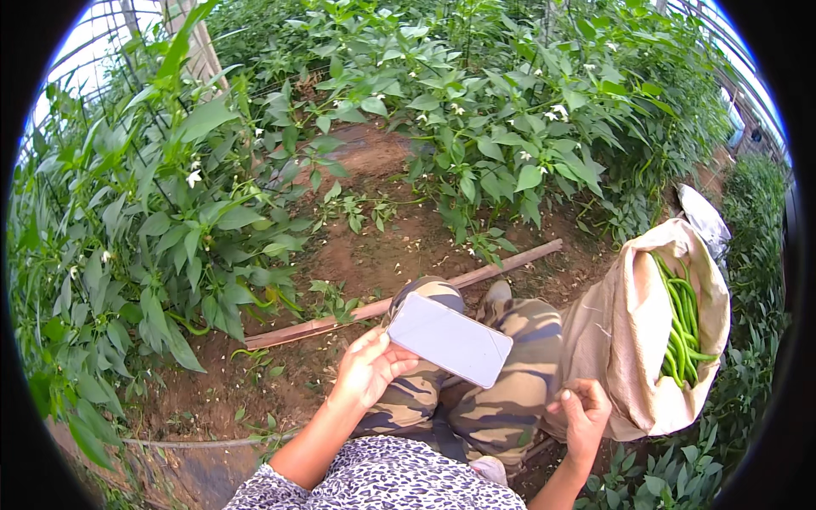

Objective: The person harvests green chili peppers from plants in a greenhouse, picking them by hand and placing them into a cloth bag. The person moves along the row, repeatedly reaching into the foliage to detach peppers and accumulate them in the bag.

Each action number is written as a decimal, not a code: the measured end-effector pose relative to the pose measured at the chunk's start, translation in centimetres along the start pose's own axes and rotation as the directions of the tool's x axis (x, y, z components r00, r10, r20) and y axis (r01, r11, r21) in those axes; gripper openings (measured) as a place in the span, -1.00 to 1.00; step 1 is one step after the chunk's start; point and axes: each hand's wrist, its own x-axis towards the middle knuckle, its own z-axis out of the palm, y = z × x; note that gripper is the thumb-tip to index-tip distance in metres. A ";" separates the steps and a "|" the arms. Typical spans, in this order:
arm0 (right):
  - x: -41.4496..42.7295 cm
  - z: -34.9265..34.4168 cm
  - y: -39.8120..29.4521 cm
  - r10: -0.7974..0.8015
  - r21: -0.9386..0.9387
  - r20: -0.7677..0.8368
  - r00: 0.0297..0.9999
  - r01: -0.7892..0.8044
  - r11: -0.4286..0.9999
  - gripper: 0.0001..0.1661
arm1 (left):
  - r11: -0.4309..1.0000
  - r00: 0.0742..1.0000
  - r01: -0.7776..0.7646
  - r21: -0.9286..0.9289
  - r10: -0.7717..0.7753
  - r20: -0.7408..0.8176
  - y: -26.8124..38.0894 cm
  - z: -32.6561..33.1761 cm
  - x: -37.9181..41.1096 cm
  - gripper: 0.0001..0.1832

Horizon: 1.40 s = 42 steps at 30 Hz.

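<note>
My left hand grips a smartphone by its left end, thumb on top and fingers below. The phone's pale, glare-washed face is tilted up above my knees, and I cannot make out anything on it. My right hand is raised to the right of my lap with its fingers curled in, and nothing shows in it. Just beyond that hand stands a beige woven sack, its mouth rolled open. Long green chili peppers fill the visible part of the opening.
Flowering pepper plants rise ahead, with more close on the left. A wooden strip lies across the soil before my camouflage-trousered legs. A white bag sits behind the sack. Along the lower left runs a thin hose.
</note>
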 end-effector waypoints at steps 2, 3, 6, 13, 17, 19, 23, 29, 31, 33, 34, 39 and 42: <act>0.6 0.1 0.2 0.028 0.023 0.012 1.000 -0.028 0.999 -0.93 | 0.997 0.999 -0.031 0.066 0.029 0.029 -0.6 0.1 -0.8 -0.78; 1.0 0.2 0.5 0.046 0.040 0.020 0.999 -0.047 0.998 -0.93 | 0.993 0.999 -0.045 0.107 0.043 0.018 -1.0 0.1 -1.0 -0.78; 2.6 0.7 0.9 0.076 0.033 0.047 0.996 -0.077 0.996 -0.94 | 0.993 0.998 -0.039 0.111 0.045 -0.051 -1.9 0.4 -1.3 -0.83; 6.1 1.8 2.5 0.113 0.073 0.129 0.985 -0.123 0.990 -0.92 | 0.985 0.993 0.031 0.172 -0.010 -0.119 -2.8 1.7 -2.3 -0.83; 9.4 2.4 4.3 0.100 0.113 0.182 0.978 -0.122 0.986 -0.89 | 0.971 0.982 0.078 0.225 -0.035 -0.187 -4.0 1.1 -1.5 -0.81; 11.4 3.5 5.7 0.111 0.139 0.212 0.971 -0.143 0.980 -0.87 | 0.962 0.966 0.103 0.252 -0.037 -0.256 -4.2 0.1 -0.8 -0.81; 16.0 5.2 7.6 0.113 0.141 0.195 0.974 -0.142 0.980 -0.89 | 0.936 0.924 0.248 0.248 -0.153 -0.350 -3.3 -3.4 1.7 -0.78; 24.5 10.0 5.2 -0.098 -0.051 0.290 0.952 0.118 0.992 -0.79 | 0.344 0.701 0.704 0.621 -0.480 -0.528 2.6 -3.5 5.1 -0.76; 27.9 11.9 3.2 -0.174 -0.207 0.465 0.868 0.298 0.932 -0.70 | -0.025 0.681 0.620 0.784 -0.479 -0.554 4.8 -2.8 7.2 -0.74; 31.7 14.5 3.0 -0.252 -0.285 0.629 0.735 0.520 0.805 -0.71 | -0.307 0.800 0.350 0.885 -0.394 -0.453 7.3 -2.0 9.6 -0.77; 33.4 16.1 1.5 -0.214 -0.154 0.748 0.628 0.478 0.865 -0.68 | -0.284 0.883 0.230 0.931 -0.340 -0.322 8.4 -0.4 10.6 -0.79; 44.8 17.0 1.0 -0.369 0.116 0.691 0.621 0.408 0.905 -0.49 | 0.016 0.877 -0.419 0.908 -0.251 0.409 5.1 12.6 19.4 -0.79; 47.7 17.6 -3.8 -0.287 -0.030 0.577 0.765 0.371 0.928 -0.28 | 0.083 0.796 -0.563 0.822 -0.212 0.567 2.6 16.3 25.4 -0.76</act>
